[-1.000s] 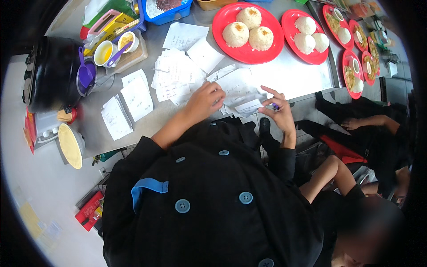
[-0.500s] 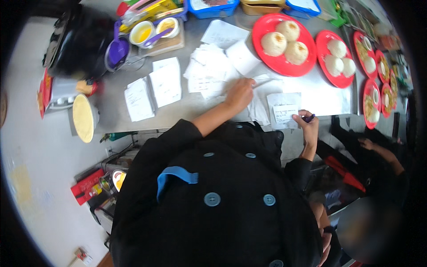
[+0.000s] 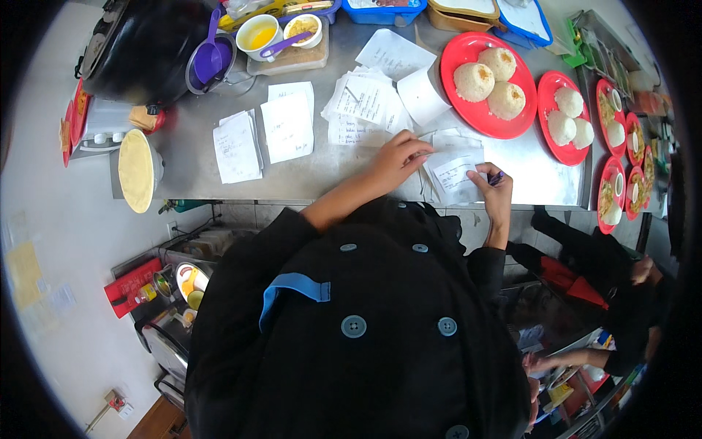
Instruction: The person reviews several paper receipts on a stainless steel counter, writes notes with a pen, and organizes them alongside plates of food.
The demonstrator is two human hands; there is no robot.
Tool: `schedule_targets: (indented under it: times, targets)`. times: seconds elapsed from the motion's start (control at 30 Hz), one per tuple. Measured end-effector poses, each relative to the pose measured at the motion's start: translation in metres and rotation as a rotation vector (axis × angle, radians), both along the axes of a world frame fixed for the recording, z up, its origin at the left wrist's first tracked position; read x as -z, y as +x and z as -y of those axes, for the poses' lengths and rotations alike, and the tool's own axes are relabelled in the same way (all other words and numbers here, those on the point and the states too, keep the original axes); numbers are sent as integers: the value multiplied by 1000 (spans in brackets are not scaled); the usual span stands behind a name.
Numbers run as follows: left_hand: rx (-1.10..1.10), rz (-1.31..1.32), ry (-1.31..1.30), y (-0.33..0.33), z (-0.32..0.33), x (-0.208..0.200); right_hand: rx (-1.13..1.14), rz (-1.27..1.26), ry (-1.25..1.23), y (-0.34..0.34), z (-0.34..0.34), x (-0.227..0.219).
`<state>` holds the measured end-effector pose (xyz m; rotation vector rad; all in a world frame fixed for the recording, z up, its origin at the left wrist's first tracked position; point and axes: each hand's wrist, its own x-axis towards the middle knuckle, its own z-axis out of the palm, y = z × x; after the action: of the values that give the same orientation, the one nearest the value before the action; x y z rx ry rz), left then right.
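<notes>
My left hand (image 3: 399, 159) is closed, its fingertips pinching the upper left edge of a white paper slip. With thumb and fingers closed, my right hand (image 3: 495, 192) grips the right side of the handwritten paper slips (image 3: 451, 178) and keeps a purple pen (image 3: 497, 178) tucked in its fingers. These slips lie at the counter's front edge, on top of other papers. Just beyond my left hand is a loose pile of written slips (image 3: 362, 99), beside a blank white paper (image 3: 423, 95). Two smaller stacks, the left slips (image 3: 238, 150) and the right slips (image 3: 287, 128), lie further left.
A red plate (image 3: 468, 55) with three rice mounds stands beyond my right hand, and a second red plate (image 3: 559, 150) beside it. A purple ladle (image 3: 212, 58) rests in a clear jug near a black pot (image 3: 150, 55). Co-workers stand at lower right.
The slips in my right hand have moved left and now overlap the papers beside my left hand. My left fingers now pinch a slip's edge. The whole view has shifted slightly.
</notes>
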<state>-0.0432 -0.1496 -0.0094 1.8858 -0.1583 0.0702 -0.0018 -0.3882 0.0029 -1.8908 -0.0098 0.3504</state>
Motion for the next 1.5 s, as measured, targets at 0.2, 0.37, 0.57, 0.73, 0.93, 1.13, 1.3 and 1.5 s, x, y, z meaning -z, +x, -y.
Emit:
schedule_targets:
  times: [0.2, 0.37, 0.57, 0.73, 0.93, 1.13, 1.3, 1.5]
  targets:
    - [-818, 12, 331, -19, -160, -29, 227, -98, 43, 5, 10, 2]
    - [-917, -237, 959, 13, -232, 51, 242, -193, 106, 8, -3, 17]
    - [-864, -430, 660, 29, -251, 43, 236, 51, -69, 7, -23, 16]
    - [-848, -102, 178, 16, -249, 12, 255, 69, -104, 5, -20, 26]
    - [-830, 210, -157, 6, -231, -25, 282, 85, -63, 5, -20, 32]
    - [-970, 350, -279, -7, -227, -66, 300, -47, -79, 5, -15, 18]
    - [-1102, 364, 195, -25, -231, -133, 400, -86, 105, -6, -32, -31]
    - [-567, 45, -323, 6, -117, -172, 379, -157, 647, -8, -31, -80]
